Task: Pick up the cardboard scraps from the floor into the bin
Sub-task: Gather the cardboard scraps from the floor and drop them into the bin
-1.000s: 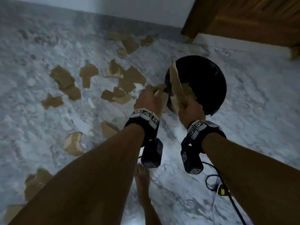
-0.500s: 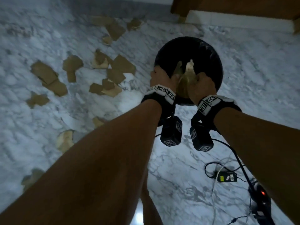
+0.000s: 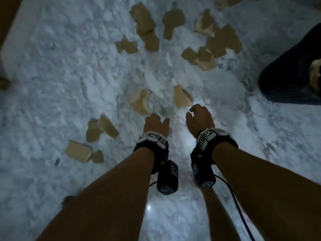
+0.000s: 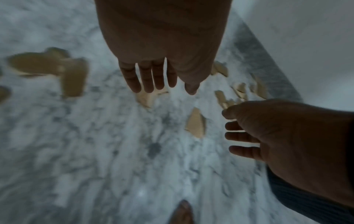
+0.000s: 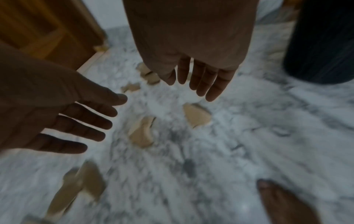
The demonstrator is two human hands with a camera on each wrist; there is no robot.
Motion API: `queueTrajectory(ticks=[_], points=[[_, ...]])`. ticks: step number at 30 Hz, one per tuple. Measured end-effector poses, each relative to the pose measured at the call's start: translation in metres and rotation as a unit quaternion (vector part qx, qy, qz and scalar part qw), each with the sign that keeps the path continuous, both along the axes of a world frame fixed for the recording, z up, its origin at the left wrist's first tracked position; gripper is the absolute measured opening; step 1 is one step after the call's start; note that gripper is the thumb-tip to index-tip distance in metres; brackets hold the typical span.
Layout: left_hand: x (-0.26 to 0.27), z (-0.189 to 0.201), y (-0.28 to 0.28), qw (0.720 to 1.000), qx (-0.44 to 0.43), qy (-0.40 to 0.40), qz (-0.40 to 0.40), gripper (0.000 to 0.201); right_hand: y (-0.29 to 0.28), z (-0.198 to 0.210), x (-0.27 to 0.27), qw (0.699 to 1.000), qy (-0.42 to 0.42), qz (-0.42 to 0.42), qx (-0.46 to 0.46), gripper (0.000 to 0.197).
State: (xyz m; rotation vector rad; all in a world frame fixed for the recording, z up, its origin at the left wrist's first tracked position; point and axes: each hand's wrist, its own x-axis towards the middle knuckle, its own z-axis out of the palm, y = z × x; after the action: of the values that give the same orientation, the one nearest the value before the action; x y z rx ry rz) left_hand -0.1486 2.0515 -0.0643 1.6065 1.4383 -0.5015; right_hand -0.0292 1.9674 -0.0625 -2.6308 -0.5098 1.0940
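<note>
Several brown cardboard scraps lie scattered on the white marble floor (image 3: 69, 75). The nearest two scraps (image 3: 140, 100) (image 3: 181, 99) lie just beyond my hands. My left hand (image 3: 156, 123) (image 4: 155, 75) hangs above the floor with straight fingers, holding nothing. Beside it my right hand (image 3: 199, 119) (image 5: 199, 77) is also empty, fingers relaxed. The black bin (image 3: 291, 73) (image 5: 321, 40) stands at the right edge, with scraps (image 3: 315, 72) showing inside it.
More scraps (image 3: 102, 130) (image 3: 78, 151) lie to the left of my left arm, and a cluster (image 3: 208, 49) lies further off. Wooden furniture (image 5: 44, 30) stands at the far left. A black cable (image 3: 232, 193) hangs below my right wrist. My bare foot (image 5: 283, 201) is on the floor.
Both hands held scraps over the bin, then let them go into it. They have swung left and down toward the floor, empty; the bin now sits at the right edge.
</note>
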Motion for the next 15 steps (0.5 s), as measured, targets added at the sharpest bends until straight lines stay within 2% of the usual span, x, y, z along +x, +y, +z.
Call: queueTrajectory(ticks=[4, 8, 12, 15], points=[[-0.148, -0.056, 0.041, 0.997, -0.007, 0.062, 0.049, 0.051, 0.050, -0.062, -0.131, 0.995, 0.050, 0.091, -0.010, 0.032], [-0.269, -0.114, 0.067, 0.989, 0.004, 0.138, 0.048, 0.048, 0.099, -0.123, -0.225, 0.985, 0.068, 0.160, -0.008, 0.034], [-0.344, -0.162, 0.081, 0.988, 0.018, 0.151, 0.018, 0.043, 0.158, -0.181, -0.283, 0.973, 0.060, 0.222, -0.005, 0.040], [-0.366, -0.188, 0.085, 0.990, 0.016, 0.140, -0.026, 0.051, 0.199, -0.217, -0.309, 0.962, 0.021, 0.271, -0.005, 0.055]])
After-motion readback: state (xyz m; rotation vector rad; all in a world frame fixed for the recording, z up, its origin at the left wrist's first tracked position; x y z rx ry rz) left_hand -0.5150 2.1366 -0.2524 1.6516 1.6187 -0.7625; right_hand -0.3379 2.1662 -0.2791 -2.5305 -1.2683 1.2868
